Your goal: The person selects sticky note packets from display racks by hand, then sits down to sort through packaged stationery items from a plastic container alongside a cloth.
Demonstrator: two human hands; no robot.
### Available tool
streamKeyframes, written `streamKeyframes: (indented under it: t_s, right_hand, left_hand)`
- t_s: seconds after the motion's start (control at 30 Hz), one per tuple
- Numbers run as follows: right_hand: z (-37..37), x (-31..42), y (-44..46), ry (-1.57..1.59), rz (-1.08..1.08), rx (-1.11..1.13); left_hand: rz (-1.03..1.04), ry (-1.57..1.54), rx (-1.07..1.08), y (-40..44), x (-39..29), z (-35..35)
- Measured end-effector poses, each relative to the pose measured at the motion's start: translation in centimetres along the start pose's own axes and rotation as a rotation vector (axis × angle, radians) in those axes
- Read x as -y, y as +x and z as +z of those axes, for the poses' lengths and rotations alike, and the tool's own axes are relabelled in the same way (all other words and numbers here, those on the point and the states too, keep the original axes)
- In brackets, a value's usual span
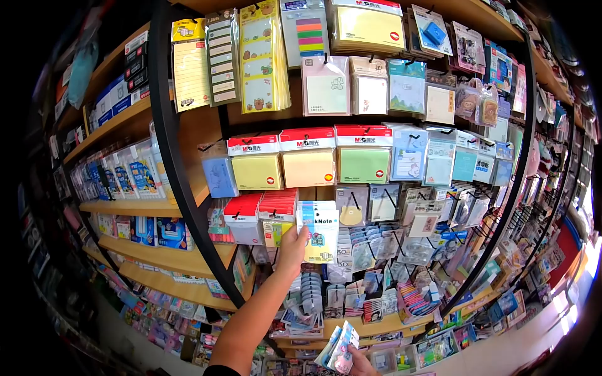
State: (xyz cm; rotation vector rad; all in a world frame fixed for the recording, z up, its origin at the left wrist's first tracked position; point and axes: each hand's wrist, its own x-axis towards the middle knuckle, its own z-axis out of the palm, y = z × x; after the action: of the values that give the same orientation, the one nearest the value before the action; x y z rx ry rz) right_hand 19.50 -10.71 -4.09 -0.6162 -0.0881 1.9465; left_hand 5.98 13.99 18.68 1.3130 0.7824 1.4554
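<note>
My left hand [293, 249] is raised to the rack, its fingers closed on the left edge of a white and yellow sticky note pack [320, 233] lettered "kNote". That pack is in front of the hooks, beside red-topped packs [278, 205]; whether it hangs on a hook cannot be made out. Low in the view, my right hand [362, 363] grips a few small packets [339, 348] in blue, white and pink, fanned slightly. Above the left hand hang packs with red headers in yellow [257, 172], peach [308, 168] and green [364, 165].
Black rack posts [188, 182] stand left and right of the hanging packs. Wooden shelves [135, 203] with boxed goods are on the left. More sticky notes [367, 28] hang on top. Bins [436, 349] of small goods stand at the bottom, near the pale floor [501, 351].
</note>
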Motion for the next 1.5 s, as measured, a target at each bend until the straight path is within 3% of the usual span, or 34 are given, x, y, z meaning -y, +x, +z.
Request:
streamKeyframes:
  t_s: [0.2,0.3,0.33,0.4,0.73,1.5]
  right_hand:
    - [0.3,0.0,-0.1,0.004,0.018,-0.002]
    - [-0.2,-0.1,0.3,0.013,0.001,-0.005]
    - [-0.2,-0.2,0.5,0.017,-0.006,-0.005]
    - [-0.3,-0.2,0.9,0.036,0.001,-0.004]
    - [-1.4,-0.4,1.5,0.047,0.019,-0.019]
    - [-0.7,0.0,0.0,-0.013,-0.016,0.001]
  left_hand:
    - [-0.003,-0.177,-0.055,0.2,0.0,0.1]
    - [-0.31,-1.185,0.617,0.0,1.2,-2.3]
    - [-0.406,-1.341,0.674,-0.1,1.2,-2.3]
    - [-0.415,-1.401,0.79,-0.7,0.5,-2.2]
    - [-0.376,-1.419,0.878,-1.7,-0.9,-2.0]
    - [-0.419,-1.388,0.882,-2.6,-0.7,-1.2]
